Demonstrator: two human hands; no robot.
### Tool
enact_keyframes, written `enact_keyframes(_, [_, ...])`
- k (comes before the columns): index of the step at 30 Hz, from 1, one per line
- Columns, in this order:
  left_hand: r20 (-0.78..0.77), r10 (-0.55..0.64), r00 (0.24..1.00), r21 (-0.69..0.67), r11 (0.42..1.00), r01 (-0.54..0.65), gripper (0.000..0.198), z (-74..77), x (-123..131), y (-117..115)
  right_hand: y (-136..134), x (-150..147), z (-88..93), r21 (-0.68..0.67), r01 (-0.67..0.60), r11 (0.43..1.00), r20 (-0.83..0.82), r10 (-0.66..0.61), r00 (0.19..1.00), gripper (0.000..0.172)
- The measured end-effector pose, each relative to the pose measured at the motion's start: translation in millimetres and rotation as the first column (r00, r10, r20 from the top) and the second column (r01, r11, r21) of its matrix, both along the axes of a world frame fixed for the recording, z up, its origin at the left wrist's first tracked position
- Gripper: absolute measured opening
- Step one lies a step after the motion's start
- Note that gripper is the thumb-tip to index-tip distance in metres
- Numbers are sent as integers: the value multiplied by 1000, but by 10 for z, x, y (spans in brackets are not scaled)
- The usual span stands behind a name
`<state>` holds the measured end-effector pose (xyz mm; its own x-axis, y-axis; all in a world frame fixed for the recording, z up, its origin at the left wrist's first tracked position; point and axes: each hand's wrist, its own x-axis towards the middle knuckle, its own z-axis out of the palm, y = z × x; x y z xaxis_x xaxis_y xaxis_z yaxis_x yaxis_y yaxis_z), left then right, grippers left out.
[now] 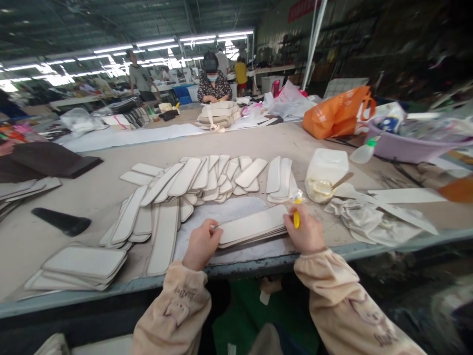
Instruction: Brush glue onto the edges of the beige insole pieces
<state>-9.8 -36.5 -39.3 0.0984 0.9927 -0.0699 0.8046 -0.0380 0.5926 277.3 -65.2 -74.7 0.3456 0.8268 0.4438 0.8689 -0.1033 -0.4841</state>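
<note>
My left hand [202, 242] is at the left end of a stack of off-white rectangular panels [254, 224]. Its fingers are pinched on a thin metal tool [215, 226], mostly hidden, whose kind I cannot make out. At the stack's right end, my right hand [307, 230] is closed around a yellow-handled tool [297, 217] with a whitish upper end; those fingers also touch the stack. The stack rests on a pale sheet [240, 204] near the table's front edge. Behind it, many similar panels [186, 176] lie fanned out and overlapping.
A white plastic tub [327, 167] with pale paste and a stick stands right, by crumpled cloth [364, 217]. Further back are an orange bag [336, 113] and a purple basin [414, 145]. At left lie a dark tapered object [62, 221] and more panels [84, 261]. A person [215, 86] sits opposite.
</note>
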Motion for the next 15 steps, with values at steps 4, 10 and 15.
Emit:
enact_keyframes(4, [119,-6,993,-23,1000,9,26,22,-39,-29,16,42,-66,23,11,1000,8,-12,1000,20])
enact_keyframes(10, [202,41,978,-74,997,-26,38,45,-176,-50,31,74,-103,-1,31,1000,9,-31,999,23])
enact_keyframes(15, [87,-41,995,-42,998,45,42,52,-172,-68,21,60,-98,1,31,1000,27,-31,999,24])
